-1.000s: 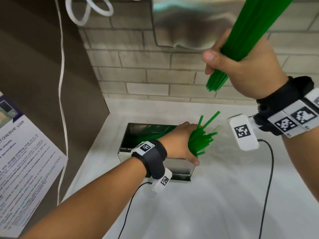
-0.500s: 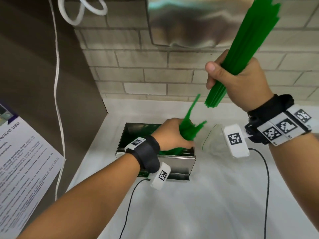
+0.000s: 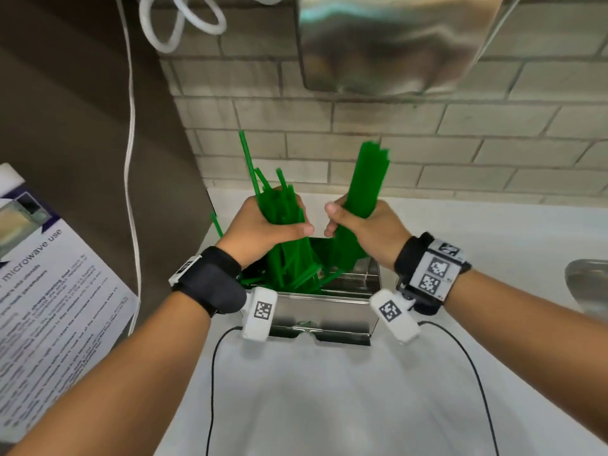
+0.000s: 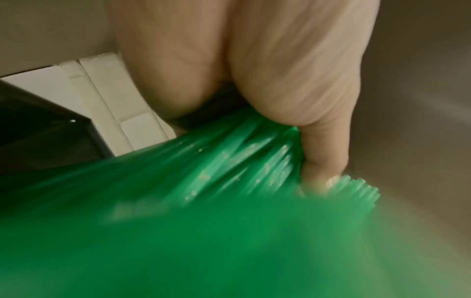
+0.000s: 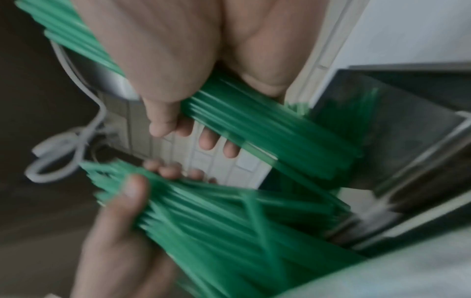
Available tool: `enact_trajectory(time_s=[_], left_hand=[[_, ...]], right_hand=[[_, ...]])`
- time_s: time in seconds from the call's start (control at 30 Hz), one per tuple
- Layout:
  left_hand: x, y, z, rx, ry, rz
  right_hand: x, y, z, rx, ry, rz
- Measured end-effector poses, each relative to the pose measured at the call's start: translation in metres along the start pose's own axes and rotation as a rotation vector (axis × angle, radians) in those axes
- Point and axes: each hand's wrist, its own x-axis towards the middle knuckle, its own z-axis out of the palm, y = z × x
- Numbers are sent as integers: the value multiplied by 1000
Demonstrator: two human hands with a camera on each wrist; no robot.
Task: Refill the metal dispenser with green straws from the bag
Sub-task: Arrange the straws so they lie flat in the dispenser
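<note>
The open metal dispenser stands on the white counter below both hands. My left hand grips a loose, splayed bunch of green straws whose lower ends stand inside the box. My right hand grips a tight bundle of green straws held nearly upright, its lower end dipping into the right side of the box. In the right wrist view the tight bundle runs down into the dispenser, with the left hand's bunch below it. In the left wrist view, blurred straws fill the frame. No bag is visible.
A brick wall rises close behind the box, with a steel wall unit above. A brown panel with a white cable and a printed microwave notice stand at the left. A metal object sits at the right edge.
My right hand has come down and left with its bundle, from high near the wall to the box. My left hand has lifted its bunch from lying flat to nearly upright.
</note>
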Motion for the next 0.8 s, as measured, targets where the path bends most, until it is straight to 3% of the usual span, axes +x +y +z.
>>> enact_trajectory(time_s=[0.1,0.2,0.4,0.6,0.67,0.8], left_hand=[[0,-1,7,-22,0,-4],[0,-2,12,-41,-2,-6],[-5,-3,19,-23,-59,7],[-12,1,35,87,-119,4],[-14,1,35,108,-127,19],[-16,1,27,154,-153,64]], right_hand=[[-2,20,7,-221,-146,46],[3,19,8,-311,-202,63],[27,4,8,-293,-124,18],[36,1,10,-787,-426,133],[38,-2,11,-917,-498,90],[36,-16,12,-874,-598,93]])
